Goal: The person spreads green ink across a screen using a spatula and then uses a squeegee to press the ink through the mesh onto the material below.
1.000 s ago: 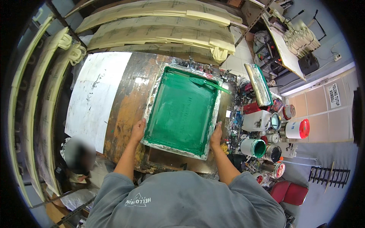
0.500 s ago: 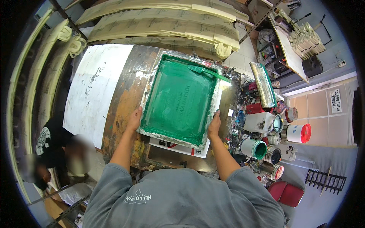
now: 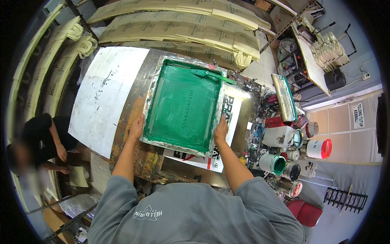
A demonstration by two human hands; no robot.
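green ink coats the frame gripped between left hand and right hand, one per side; to onlookers it seems stiff, moderately heavy, slippery inside, best held by its outer edges.

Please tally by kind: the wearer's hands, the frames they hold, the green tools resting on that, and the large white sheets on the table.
Hands: 2 (left hand, right hand)
Held frames: 1 (screen frame)
Green tools: 1 (green spatula)
Large white sheets: 2 (marked sheet, printed sheet)
Total: 6
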